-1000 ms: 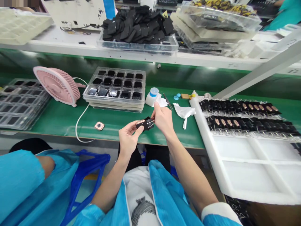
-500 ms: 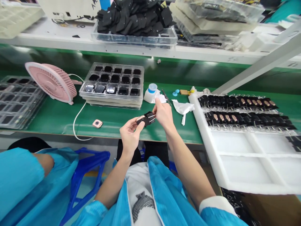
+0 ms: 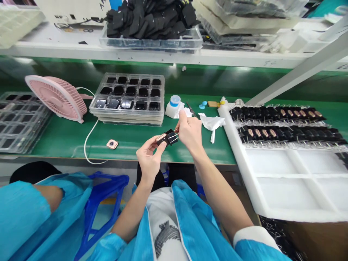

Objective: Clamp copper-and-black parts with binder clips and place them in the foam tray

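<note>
Black clip [image 3: 171,137] in grip of left hand [image 3: 150,158] and right hand [image 3: 190,132], near table edge [image 3: 217,163]

The single view looks forward and steeply down from the wearer's head, over the chest [image 3: 167,217] at the bottom centre of the frame. It is near enough for the left hand [image 3: 149,157] and right hand [image 3: 190,132] to show whole around the middle. The desk [image 3: 133,139] spans the frame beyond them, and the shelf [image 3: 81,51] lies farther off along the top
</note>
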### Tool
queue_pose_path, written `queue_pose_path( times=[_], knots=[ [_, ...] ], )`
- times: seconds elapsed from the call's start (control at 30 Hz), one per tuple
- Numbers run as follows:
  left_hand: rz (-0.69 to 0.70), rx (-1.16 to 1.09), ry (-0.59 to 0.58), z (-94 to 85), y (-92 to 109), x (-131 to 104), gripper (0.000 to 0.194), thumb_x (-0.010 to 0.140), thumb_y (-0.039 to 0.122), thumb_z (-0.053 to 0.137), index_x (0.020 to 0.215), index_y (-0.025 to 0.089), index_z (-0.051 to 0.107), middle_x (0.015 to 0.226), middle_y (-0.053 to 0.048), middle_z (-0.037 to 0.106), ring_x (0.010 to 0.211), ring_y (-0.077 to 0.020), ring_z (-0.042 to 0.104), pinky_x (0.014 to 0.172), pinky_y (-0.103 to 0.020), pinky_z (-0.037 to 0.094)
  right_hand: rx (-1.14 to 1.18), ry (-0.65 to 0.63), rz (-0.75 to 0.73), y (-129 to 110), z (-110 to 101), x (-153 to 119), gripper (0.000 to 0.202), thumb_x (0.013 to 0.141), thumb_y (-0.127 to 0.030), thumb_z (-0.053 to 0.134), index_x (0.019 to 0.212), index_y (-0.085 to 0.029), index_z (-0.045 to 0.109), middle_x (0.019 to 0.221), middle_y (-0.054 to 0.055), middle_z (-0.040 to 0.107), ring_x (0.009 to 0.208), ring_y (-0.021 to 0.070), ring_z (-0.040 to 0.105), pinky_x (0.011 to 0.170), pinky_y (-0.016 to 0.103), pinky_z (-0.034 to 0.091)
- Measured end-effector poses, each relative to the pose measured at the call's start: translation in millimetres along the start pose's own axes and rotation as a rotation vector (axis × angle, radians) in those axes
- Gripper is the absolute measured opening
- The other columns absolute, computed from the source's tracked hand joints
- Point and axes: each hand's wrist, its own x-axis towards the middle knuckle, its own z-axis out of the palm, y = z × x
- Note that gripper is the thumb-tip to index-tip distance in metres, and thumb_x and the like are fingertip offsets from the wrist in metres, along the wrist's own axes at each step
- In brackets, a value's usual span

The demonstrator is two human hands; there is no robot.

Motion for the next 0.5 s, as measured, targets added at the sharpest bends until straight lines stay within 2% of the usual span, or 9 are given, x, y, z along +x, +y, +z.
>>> queue_pose_path(
  times=[0.5],
  knots=[
    [-0.103, -0.079, -0.037, -3.3, -0.4, 9.1, 0.030, 0.070, 0.032, 0.090, 0.094, 0.018, 0.081, 0.098, -0.009, 0.080, 0.090, -0.0250, 0.076, 0.082, -0.035, 0.064, -0.036, -0.028, -0.002, -0.5, 4.1, 0.2, 0.072, 0.105, -0.056, 0.039, 0.043, -0.022, 0.051, 0.047, 0.005, 0.055, 0.051, 0.0184, 0.055, 0.064, 0.034, 0.042]
  ],
)
